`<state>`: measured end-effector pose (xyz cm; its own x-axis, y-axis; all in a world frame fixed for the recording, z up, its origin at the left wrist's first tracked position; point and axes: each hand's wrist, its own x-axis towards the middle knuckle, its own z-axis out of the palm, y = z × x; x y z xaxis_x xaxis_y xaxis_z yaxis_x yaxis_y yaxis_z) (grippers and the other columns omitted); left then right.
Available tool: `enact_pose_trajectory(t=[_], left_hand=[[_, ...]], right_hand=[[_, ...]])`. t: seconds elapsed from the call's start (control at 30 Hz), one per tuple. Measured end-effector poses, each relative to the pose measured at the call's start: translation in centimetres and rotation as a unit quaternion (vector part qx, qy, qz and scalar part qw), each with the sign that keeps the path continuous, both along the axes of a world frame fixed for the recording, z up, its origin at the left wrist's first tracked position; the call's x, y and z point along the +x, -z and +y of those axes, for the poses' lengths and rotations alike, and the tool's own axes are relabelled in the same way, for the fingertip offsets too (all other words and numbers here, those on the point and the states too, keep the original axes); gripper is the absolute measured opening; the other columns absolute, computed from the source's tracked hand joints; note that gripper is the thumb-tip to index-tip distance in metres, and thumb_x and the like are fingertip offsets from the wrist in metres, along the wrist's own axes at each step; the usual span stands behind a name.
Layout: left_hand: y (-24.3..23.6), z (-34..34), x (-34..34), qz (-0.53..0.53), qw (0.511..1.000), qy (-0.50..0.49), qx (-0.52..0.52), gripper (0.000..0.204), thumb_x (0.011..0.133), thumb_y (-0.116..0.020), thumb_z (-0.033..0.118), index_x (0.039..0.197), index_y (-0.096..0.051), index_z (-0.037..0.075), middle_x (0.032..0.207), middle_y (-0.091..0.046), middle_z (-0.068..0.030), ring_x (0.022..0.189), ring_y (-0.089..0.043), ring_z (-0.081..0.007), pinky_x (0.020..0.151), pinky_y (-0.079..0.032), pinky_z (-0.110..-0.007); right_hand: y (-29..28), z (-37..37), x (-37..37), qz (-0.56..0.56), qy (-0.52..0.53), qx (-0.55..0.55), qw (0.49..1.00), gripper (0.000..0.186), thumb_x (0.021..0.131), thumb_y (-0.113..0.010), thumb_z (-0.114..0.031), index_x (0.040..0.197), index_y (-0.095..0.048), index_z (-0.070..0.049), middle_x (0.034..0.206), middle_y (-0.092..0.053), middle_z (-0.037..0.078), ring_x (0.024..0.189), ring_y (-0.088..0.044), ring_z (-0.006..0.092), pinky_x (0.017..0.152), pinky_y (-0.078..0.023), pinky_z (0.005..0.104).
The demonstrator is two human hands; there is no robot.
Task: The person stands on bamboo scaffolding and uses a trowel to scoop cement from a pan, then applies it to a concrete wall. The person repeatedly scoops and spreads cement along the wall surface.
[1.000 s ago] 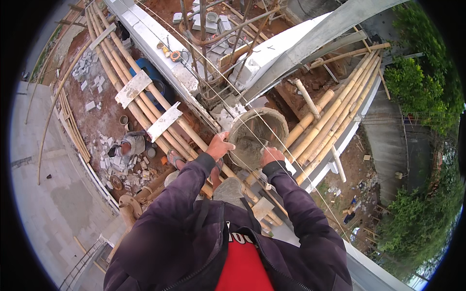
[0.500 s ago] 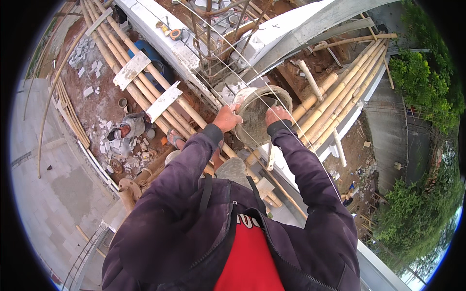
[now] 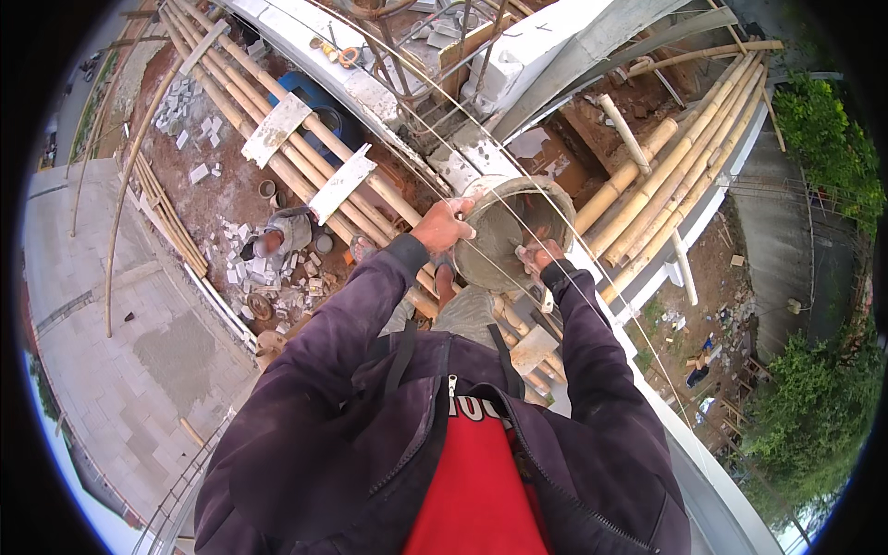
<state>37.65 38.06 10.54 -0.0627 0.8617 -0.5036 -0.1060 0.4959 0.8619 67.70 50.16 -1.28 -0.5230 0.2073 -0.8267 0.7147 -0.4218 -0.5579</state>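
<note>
- Two hands stood apart at the bucket (image 3: 546,205): we saw the left hand (image 3: 444,224) clasping its nine-o'clock rim and the right hand (image 3: 539,255) curled near four o'clock, whether around a tool we could not tell.
- The bucket, holding grey mortar (image 3: 493,242), sat off centre toward two o'clock; its support was hidden from us.
- We judged that a slackened left grip could tip it, and a bumped forearm could disturb the strings (image 3: 504,200).
- We saw bamboo poles (image 3: 388,193) at ten o'clock, paving (image 3: 139,314) at nine, greenery (image 3: 814,435) at four.
</note>
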Motion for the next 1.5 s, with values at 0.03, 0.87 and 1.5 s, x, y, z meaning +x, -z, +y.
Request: enact_pose_trajectory(t=[0.03, 0.87, 1.5], left_hand=[[0.2, -0.6, -0.3, 0.006, 1.0, -0.003, -0.01, 0.056, 0.07, -0.064, -0.002, 0.125, -0.054, -0.004, 0.108, -0.063, -0.0061, 0.096, -0.057, -0.0143, 0.088, -0.044, -0.028], [-2.7, -7.3, 0.8, 0.037, 0.972, -0.16, -0.17, 0.061, 0.067, -0.065, 0.0, 0.124, -0.047, -0.013, 0.103, -0.06, -0.0115, 0.084, -0.058, -0.0176, 0.073, -0.047, -0.03], [2.1, -7.3, 1.2, 0.03, 0.973, -0.198, -0.119, 0.035, 0.068, -0.063, -0.004, 0.103, -0.062, -0.003, 0.09, -0.065, -0.0074, 0.077, -0.06, -0.0157, 0.07, -0.049, -0.03]], right_hand=[[-1.1, -2.1, -0.8, 0.03, 0.09, -0.078, 0.992, 0.023, 0.086, -0.06, -0.029, 0.085, -0.057, -0.006, 0.063, -0.056, 0.005, 0.053, -0.056, 0.0176, 0.04, -0.041, 0.0316], [-17.8, -1.6, -9.9, 0.211, 0.536, 0.053, 0.816, 0.03, 0.089, -0.06, -0.026, 0.104, -0.055, -0.001, 0.068, -0.056, 0.007, 0.045, -0.053, 0.0143, 0.037, -0.041, 0.0258], [-17.4, -1.9, -9.3, 0.049, 0.35, 0.246, 0.902, 0.024, 0.081, -0.067, -0.02, 0.088, -0.061, 0.002, 0.064, -0.057, 0.01, 0.056, -0.056, 0.022, 0.055, -0.044, 0.0348]])
